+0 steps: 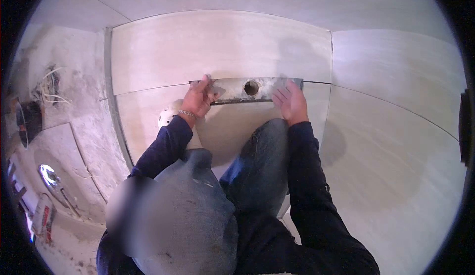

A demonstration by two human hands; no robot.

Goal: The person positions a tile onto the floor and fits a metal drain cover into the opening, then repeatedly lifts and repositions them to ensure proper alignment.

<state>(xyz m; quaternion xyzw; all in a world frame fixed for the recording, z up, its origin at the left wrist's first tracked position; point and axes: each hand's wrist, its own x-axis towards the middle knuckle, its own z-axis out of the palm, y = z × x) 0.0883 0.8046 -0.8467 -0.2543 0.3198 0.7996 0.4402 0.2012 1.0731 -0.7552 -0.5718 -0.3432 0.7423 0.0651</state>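
A long, narrow rectangular recess (232, 91) is set into the pale tiles, with a round dark hole (251, 88) near its middle. Its bottom looks rough and greyish, and dark gaps run along its edges. My left hand (199, 98), a chain bracelet at its wrist, is at the recess's left end with fingers apart. At the right end lies my right hand (291, 102), its fingers stretched out over the recess. I see nothing held in either hand. Whether the fingertips press on the edges is hard to tell.
Large pale tiles (222, 42) surround the recess. A white shoe with holes (168, 116) is beside my left wrist. Loose wires (52, 87) stick out of the rough surface at left, above a dark round object (29, 121). A red and grey item (45, 218) lies lower left.
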